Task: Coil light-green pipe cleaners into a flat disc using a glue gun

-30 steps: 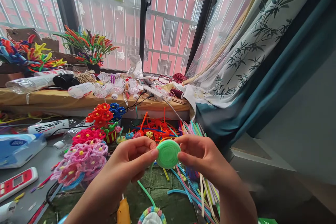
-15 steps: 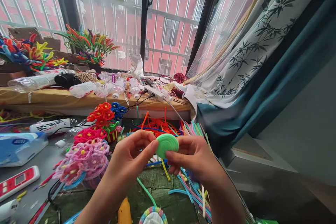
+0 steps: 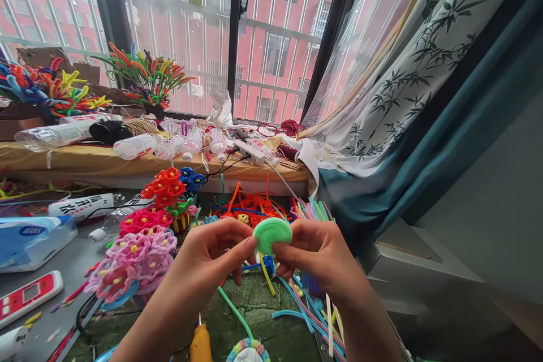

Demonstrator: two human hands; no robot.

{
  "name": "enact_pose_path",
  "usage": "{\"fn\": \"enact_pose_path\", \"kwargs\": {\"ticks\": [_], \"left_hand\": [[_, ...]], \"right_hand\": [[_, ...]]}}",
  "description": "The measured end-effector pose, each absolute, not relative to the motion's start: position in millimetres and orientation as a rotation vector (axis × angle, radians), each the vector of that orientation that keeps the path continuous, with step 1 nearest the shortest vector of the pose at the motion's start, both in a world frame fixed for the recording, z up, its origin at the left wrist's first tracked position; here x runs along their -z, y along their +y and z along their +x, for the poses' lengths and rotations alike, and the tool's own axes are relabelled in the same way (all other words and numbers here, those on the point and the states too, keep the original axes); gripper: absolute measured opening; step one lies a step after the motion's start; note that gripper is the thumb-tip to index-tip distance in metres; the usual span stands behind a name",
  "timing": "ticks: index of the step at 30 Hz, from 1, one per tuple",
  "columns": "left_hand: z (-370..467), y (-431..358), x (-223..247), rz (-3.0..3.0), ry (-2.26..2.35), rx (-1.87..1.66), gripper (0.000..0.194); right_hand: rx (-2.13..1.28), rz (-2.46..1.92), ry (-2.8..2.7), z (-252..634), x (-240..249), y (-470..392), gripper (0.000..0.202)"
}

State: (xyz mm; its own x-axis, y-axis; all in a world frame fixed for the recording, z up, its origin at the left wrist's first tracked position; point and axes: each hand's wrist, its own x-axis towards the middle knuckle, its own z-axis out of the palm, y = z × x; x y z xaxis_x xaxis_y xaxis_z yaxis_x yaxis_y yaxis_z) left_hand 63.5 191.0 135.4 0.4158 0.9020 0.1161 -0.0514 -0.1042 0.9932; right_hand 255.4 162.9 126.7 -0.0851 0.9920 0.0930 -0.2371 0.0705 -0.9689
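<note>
A flat green disc of coiled pipe cleaner (image 3: 271, 236) is held up between my two hands over the worktable. My left hand (image 3: 220, 249) pinches its left edge between thumb and fingers. On the opposite edge, my right hand (image 3: 311, 246) grips it with the thumb across the front. Below the hands, a green pipe cleaner stem (image 3: 237, 314) runs down to a round piece with a pastel braided rim (image 3: 249, 345). A yellow-handled tool with a thin metal tip (image 3: 201, 342) lies near my left forearm.
Pipe cleaner flowers (image 3: 142, 249) stand at the left, beside a tissue pack (image 3: 36, 242) and a red-and-white device (image 3: 31, 297). Loose pipe cleaners (image 3: 305, 305) lie at the right. Plastic bottles (image 3: 136, 146) and a power strip (image 3: 250, 151) line the windowsill.
The disc has shifted slightly right and tipped flatter, and both hands moved a little with it. More of the yellow-handled tool now shows beside my left forearm.
</note>
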Motion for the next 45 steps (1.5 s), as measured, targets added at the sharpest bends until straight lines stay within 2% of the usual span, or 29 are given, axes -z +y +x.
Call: {"fn": "enact_pose_path", "kwargs": {"ticks": [5,18,25,34,45], "left_hand": [[65,186,-136,1.518,0.928,-1.141,0.021],[72,178,-141,1.312,0.883,-1.139,0.031],[71,178,-140,1.321,0.890,-1.156,0.028],[72,179,-137,1.419,0.960,-1.291,0.024],[74,174,-140,1.282,0.858,-1.375,0.020]], "right_hand": [[-1.323,-0.906,-1.126,253,-127,162,0.030],[-1.371,-0.860,-1.065,249,-131,164,0.026],[-1.346,-0.866,-1.112,249,-127,165,0.025],[-1.290,-0.895,-1.123,240,-136,166,0.034],[-1.276,-0.800,-1.048,231,-127,166,0.027]]}}
